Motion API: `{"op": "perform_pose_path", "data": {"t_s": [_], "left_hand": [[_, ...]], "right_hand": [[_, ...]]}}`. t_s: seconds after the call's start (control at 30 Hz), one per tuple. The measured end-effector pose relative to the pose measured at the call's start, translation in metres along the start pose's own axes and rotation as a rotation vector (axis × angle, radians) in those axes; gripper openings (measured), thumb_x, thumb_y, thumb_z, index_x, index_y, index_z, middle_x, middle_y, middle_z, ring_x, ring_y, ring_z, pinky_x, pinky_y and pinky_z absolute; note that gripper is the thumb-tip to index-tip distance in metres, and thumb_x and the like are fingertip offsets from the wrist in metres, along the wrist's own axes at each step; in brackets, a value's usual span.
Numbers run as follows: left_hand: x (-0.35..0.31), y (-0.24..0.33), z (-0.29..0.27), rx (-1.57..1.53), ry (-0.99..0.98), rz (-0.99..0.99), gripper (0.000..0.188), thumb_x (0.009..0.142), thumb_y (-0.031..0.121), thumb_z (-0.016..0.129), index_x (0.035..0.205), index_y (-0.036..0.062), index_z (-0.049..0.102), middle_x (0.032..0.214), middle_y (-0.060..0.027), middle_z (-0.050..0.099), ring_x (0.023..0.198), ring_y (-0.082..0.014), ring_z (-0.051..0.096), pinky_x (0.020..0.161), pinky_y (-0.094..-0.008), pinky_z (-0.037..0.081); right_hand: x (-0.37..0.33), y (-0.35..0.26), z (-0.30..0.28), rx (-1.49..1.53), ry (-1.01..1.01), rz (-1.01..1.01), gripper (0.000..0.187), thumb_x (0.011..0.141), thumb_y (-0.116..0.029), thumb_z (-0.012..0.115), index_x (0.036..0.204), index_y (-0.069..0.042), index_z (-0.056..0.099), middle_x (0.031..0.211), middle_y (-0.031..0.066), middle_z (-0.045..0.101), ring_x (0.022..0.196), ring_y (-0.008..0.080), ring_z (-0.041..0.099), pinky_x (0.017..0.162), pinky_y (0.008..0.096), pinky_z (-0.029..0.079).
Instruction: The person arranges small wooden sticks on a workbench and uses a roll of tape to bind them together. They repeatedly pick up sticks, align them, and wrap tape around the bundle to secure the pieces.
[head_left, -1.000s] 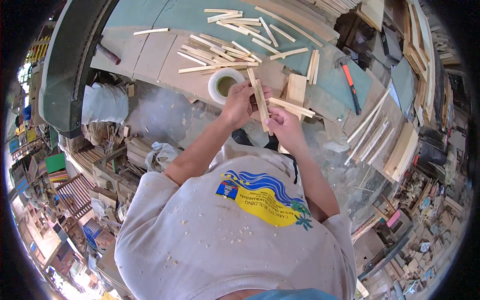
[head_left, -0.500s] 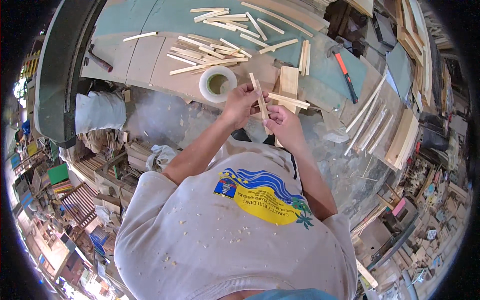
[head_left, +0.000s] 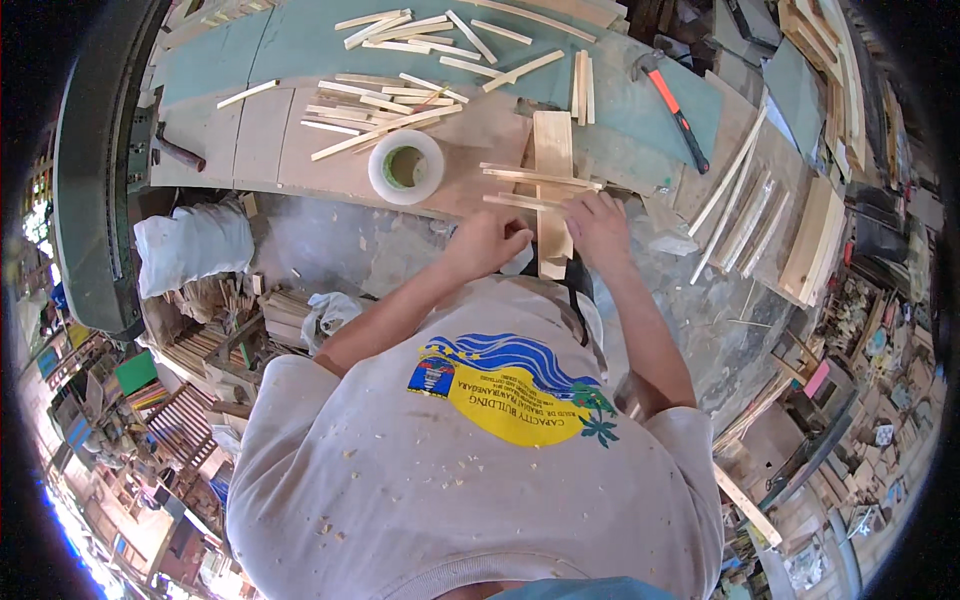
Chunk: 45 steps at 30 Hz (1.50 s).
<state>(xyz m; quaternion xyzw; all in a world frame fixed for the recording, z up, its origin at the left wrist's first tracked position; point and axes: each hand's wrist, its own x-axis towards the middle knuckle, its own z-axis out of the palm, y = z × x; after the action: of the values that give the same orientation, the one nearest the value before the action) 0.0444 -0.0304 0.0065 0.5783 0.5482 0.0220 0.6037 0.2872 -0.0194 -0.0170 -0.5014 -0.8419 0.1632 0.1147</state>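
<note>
My right hand (head_left: 598, 228) is closed on the right end of a thin wooden stick (head_left: 522, 201), which lies across an upright-running narrow board (head_left: 552, 150). Just beyond it, a pair of sticks (head_left: 540, 177) rests across the same board, roughly parallel to the held one. To the left of the board, my left hand (head_left: 485, 245) hangs with its fingers curled in and the thumb against them; nothing sticks out of it. A roll of clear tape (head_left: 406, 167) stands on the bench beyond that hand.
Loose sticks (head_left: 375, 108) lie in piles on the bench (head_left: 215, 135). A hammer with an orange and black handle (head_left: 675, 112) is at the right, near longer strips (head_left: 745, 225). At the left are a dark machine column (head_left: 90, 170), a dark handle (head_left: 182, 153) and a white sack (head_left: 195, 240).
Both hands held one stick in front of my chest. They have parted: my right hand has brought a stick down across the board, and my left hand has let go and drawn back.
</note>
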Motion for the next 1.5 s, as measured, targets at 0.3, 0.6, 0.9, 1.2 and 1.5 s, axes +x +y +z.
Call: {"op": "perform_pose_path", "data": {"t_s": [0.3,0.6,0.9,1.2,1.5], "left_hand": [[0.06,0.016,-0.003,0.818,0.553,0.563,0.044,0.078,0.026,0.079,0.114,0.007,0.063,0.115,-0.0089,0.063,0.119,-0.0286,0.057,0.102,-0.0509,0.043],[0.094,-0.003,-0.002,0.846,0.472,0.621,0.025,0.081,0.021,0.073,0.101,0.0072,0.068,0.104,-0.0066,0.063,0.109,-0.0255,0.061,0.099,-0.0461,0.044],[0.098,-0.008,-0.002,0.843,0.413,0.563,0.029,0.082,0.022,0.076,0.103,0.0092,0.061,0.101,-0.0067,0.06,0.103,-0.0259,0.063,0.09,-0.0452,0.049],[0.101,0.0,-0.003,0.848,0.336,0.527,0.024,0.08,0.019,0.074,0.098,0.0088,0.061,0.098,-0.0073,0.06,0.091,-0.0264,0.067,0.079,-0.0426,0.054],[0.076,0.058,-0.026,1.059,0.423,0.656,0.015,0.083,0.016,0.067,0.097,0.0111,0.065,0.101,-0.0067,0.064,0.089,-0.0258,0.068,0.083,-0.0457,0.052]], "right_hand": [[0.018,0.032,0.007,-0.068,-0.008,-0.071,0.019,0.085,-0.017,0.068,0.103,-0.013,0.069,0.1,0.0034,0.063,0.1,0.0245,0.06,0.087,0.0421,0.048],[0.017,0.045,0.017,-0.052,0.043,-0.054,0.025,0.083,-0.019,0.068,0.108,-0.015,0.066,0.107,0.0042,0.063,0.105,0.0238,0.06,0.09,0.0434,0.046],[0.02,0.052,0.015,0.04,-0.138,0.083,0.04,0.087,-0.024,0.068,0.124,-0.011,0.062,0.117,0.0071,0.065,0.113,0.0279,0.061,0.099,0.0439,0.047],[0.03,0.043,0.009,-0.121,-0.239,0.116,0.027,0.086,-0.023,0.068,0.108,-0.007,0.064,0.11,0.0099,0.067,0.108,0.0283,0.064,0.093,0.0434,0.05],[0.045,0.017,0.005,0.014,-0.133,0.178,0.024,0.083,-0.026,0.072,0.095,-0.005,0.066,0.098,0.0116,0.066,0.103,0.0278,0.064,0.087,0.0426,0.053]]}}
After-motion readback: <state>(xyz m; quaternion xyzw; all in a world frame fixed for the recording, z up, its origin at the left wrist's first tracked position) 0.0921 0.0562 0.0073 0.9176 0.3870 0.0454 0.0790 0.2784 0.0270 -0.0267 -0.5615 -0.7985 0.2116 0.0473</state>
